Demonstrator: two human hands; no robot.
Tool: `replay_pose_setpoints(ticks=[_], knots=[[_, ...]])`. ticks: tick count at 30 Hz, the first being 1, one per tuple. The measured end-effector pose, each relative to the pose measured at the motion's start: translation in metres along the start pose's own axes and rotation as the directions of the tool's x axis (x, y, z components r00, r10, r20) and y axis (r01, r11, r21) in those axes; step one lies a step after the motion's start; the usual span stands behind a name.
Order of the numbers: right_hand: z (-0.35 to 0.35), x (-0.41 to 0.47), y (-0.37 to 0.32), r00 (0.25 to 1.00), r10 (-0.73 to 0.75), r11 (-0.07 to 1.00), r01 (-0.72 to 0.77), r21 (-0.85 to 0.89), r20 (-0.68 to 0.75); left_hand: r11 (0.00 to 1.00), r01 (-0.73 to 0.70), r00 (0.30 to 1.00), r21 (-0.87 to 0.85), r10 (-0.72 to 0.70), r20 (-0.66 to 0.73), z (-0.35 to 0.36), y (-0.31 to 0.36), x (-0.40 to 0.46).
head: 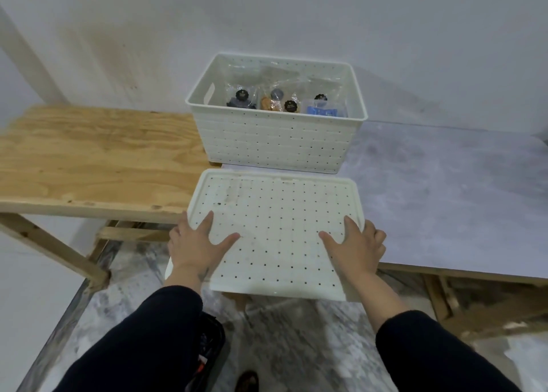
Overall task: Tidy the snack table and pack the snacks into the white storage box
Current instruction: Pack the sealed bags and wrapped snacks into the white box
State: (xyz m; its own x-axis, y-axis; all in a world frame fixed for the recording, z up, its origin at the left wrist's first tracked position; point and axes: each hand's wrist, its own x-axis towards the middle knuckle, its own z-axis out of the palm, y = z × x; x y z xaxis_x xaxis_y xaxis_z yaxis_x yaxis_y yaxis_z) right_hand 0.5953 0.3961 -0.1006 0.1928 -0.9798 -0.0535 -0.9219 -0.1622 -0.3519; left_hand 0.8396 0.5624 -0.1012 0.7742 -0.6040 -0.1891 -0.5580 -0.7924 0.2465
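Both hands (274, 246) grip lid (275, 231), seemingly just before box (278, 142).

Both arms in dark sleeves reach forward. Left hand (195, 243) grips the left edge of the lid (275, 231), thumb on top, fingers under. Right hand (355, 244) grips the lid's right edge, thumb on top, fingers curled round the rim.

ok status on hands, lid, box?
Left hand and right hand grip the lid by its sides. White box open, snack packets inside. Nothing blocking.
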Motion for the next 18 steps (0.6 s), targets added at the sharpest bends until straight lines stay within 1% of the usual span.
replay_pose_setpoints(ticks=[3,7,10,12,14,18], knots=[[-0.01,-0.018,0.003,0.999,-0.009,1.0,0.01,0.014,-0.039,1.0,0.01,0.998,-0.011,-0.01,-0.057,-0.006,-0.001,-0.022],[-0.044,-0.027,-0.006,0.991,-0.051,0.991,0.066,0.113,-0.126,0.994,-0.004,0.981,-0.112,-0.018,-0.194,-0.036,0.008,-0.04],[-0.079,-0.02,-0.018,0.975,-0.089,0.975,0.127,0.181,-0.206,0.981,-0.055,0.955,-0.184,-0.002,-0.296,-0.069,0.025,-0.043],[-0.103,-0.012,-0.026,0.958,-0.108,0.968,0.162,0.19,-0.264,0.973,-0.104,0.935,-0.204,0.026,-0.354,-0.093,0.037,-0.042],[-0.125,-0.002,-0.036,0.949,-0.121,0.966,0.18,0.186,-0.291,0.97,-0.131,0.921,-0.206,0.042,-0.386,-0.115,0.049,-0.038],[-0.155,0.026,-0.061,0.952,-0.136,0.958,0.196,0.209,-0.273,0.974,-0.126,0.919,-0.19,0.043,-0.392,-0.148,0.065,-0.014]])
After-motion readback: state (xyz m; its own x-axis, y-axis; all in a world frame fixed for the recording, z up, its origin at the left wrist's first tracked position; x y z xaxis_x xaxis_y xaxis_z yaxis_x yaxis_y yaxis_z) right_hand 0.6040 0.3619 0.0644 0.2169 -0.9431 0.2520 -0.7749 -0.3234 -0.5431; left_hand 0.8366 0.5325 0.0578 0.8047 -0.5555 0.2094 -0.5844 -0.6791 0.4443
